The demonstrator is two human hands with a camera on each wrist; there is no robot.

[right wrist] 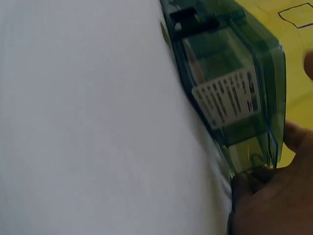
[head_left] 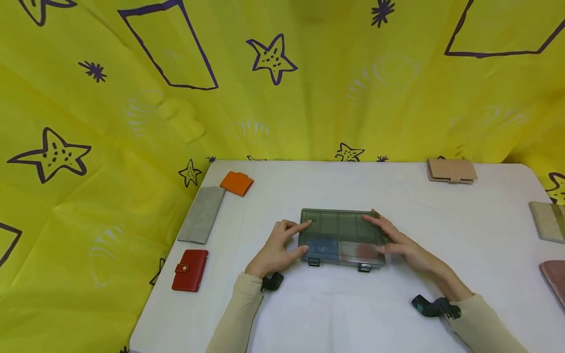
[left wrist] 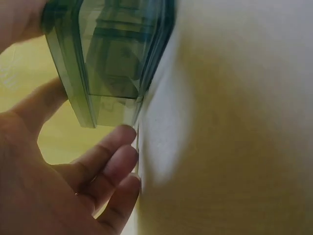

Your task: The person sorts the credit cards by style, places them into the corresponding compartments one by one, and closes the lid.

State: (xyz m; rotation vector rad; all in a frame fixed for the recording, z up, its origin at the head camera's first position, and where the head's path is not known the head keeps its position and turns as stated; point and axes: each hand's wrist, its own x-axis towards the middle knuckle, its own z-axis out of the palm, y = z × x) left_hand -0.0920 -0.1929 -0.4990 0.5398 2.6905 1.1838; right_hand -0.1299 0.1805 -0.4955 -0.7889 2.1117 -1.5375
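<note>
A translucent green plastic organizer box (head_left: 348, 230), lid down, lies on the white table with its two latches toward me. Through the lid I see dividers, a blue card (head_left: 322, 248) marked VIP and a pale card with a reddish patch (head_left: 366, 251). My left hand (head_left: 275, 248) touches the box's left end, index finger and thumb on the lid, the other fingers loosely bent beside it. At the right end, my right hand (head_left: 408, 248) rests spread fingers and thumb on the lid. A printed label (right wrist: 229, 98) shows at the box's side in the right wrist view.
Toward the left edge lie an orange card holder (head_left: 237, 183), a grey flat wallet (head_left: 201, 215) and a red snap wallet (head_left: 190, 270). A tan wallet (head_left: 452, 170) is at the back right. A beige wallet (head_left: 549, 221) and a pink one (head_left: 555, 279) lie far right.
</note>
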